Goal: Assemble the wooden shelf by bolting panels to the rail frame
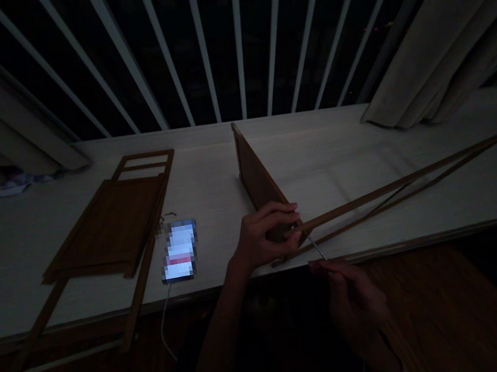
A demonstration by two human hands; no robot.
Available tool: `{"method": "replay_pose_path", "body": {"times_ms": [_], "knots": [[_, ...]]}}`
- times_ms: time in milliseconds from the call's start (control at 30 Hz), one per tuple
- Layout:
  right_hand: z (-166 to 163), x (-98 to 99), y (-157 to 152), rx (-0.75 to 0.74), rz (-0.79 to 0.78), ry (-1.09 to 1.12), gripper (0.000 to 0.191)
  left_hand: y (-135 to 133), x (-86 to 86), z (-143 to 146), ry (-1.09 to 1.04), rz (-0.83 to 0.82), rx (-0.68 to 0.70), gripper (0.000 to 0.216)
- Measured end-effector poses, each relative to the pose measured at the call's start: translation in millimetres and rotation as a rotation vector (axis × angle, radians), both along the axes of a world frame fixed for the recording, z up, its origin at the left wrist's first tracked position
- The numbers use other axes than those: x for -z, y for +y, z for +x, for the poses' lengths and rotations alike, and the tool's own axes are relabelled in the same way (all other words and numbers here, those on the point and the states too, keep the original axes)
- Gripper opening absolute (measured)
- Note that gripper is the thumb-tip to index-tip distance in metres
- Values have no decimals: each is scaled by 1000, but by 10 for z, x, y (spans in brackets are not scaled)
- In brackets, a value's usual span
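My left hand (269,232) is closed around the corner where a brown wooden panel (257,175) meets a long wooden leg frame (375,195). The panel stands on edge, tilted, and the leg frame stretches away to the right. My right hand (354,295) is closed just below that joint. From its fingers a thin metal tool (317,247) points up to the joint; its handle is hidden in the hand, so I cannot tell its exact kind. Whether its tip sits in a screw is too dark to see.
On the left, a flat wooden folding-chair-like frame (106,227) lies with its legs over the ledge's edge. Small loose pieces (169,214) lie near a lit phone (180,250) with a white cable (162,326). White bars (204,46) and curtains (440,49) border the pale ledge (206,161).
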State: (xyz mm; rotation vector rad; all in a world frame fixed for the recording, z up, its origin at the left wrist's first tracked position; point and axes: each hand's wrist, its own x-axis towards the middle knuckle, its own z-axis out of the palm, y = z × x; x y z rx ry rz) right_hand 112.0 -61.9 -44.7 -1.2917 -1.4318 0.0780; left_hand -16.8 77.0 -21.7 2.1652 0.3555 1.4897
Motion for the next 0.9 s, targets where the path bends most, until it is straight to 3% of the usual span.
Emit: {"method": "replay_pose_path", "body": {"times_ms": [300, 600, 900], "knots": [[-29, -144, 32, -87, 69, -138, 20, 2, 11, -8, 13, -8, -6, 29], [13, -89, 8, -155, 30, -148, 25, 6, 18, -4, 9, -13, 4, 29], [-4, -114, 1, -99, 53, -147, 25, 5, 27, -7, 10, -12, -1, 29]]}}
